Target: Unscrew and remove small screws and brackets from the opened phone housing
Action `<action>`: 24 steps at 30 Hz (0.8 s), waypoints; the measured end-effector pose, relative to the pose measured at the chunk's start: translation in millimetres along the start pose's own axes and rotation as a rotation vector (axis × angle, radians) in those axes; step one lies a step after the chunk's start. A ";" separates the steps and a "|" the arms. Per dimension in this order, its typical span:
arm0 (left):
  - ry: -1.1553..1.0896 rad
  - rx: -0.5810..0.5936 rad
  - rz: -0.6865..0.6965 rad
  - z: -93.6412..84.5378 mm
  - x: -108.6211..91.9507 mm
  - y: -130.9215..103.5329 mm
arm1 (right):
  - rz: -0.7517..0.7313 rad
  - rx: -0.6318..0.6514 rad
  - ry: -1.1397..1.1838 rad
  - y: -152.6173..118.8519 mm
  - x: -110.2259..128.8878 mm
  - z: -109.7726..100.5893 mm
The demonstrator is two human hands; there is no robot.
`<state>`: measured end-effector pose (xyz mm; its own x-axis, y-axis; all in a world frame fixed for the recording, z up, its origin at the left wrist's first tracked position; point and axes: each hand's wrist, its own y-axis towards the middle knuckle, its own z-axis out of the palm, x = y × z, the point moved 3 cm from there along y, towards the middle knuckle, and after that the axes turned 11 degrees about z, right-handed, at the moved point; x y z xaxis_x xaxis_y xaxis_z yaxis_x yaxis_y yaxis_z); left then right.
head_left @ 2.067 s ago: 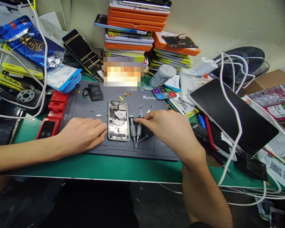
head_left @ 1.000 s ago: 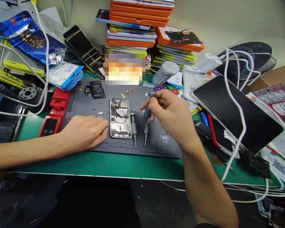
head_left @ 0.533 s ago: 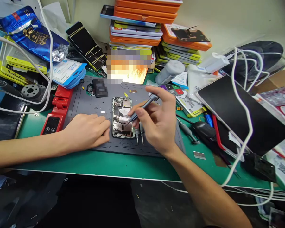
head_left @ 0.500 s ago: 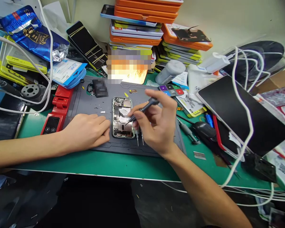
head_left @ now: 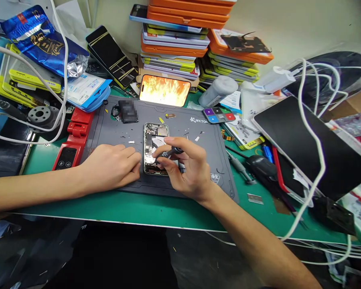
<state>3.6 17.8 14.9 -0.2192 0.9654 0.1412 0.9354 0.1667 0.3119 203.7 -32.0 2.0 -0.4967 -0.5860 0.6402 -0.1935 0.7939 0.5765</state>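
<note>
An opened phone (head_left: 152, 149) lies on the grey mat (head_left: 108, 138), its inner boards and metal parts bare. My left hand (head_left: 112, 166) rests in a fist on the mat just left of the phone; nothing sticks out of its curled fingers. Over the phone's right side, my right hand (head_left: 189, 166) grips a dark screwdriver (head_left: 170, 153) between thumb and fingers. The driver slants down to the left, its tip over or on the phone's inside; contact cannot be made out. That hand hides the phone's right part and most of the small drivers beside it.
A lit phone (head_left: 165, 90) leans at the back before stacked orange and yellow cases (head_left: 174, 50). Left stands a red clamp-like device (head_left: 75, 136); right, another screwdriver (head_left: 240, 166), a blade (head_left: 255, 199) and white cable (head_left: 317, 156). Small bits lie on the mat.
My right hand has moved left and slightly down with the screwdriver, which now lies flatter over the phone. The left hand stays in place. The camera view has shifted slightly.
</note>
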 end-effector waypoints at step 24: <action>-0.003 0.000 0.010 -1.1 -0.6 0.4 | -0.034 0.039 -0.168 8.6 5.9 -9.0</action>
<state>3.7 17.0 16.0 -0.2091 0.9675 0.1420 0.9376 0.1572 0.3101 206.7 -30.1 15.3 -0.6234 -0.5795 0.5249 -0.2436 0.7818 0.5739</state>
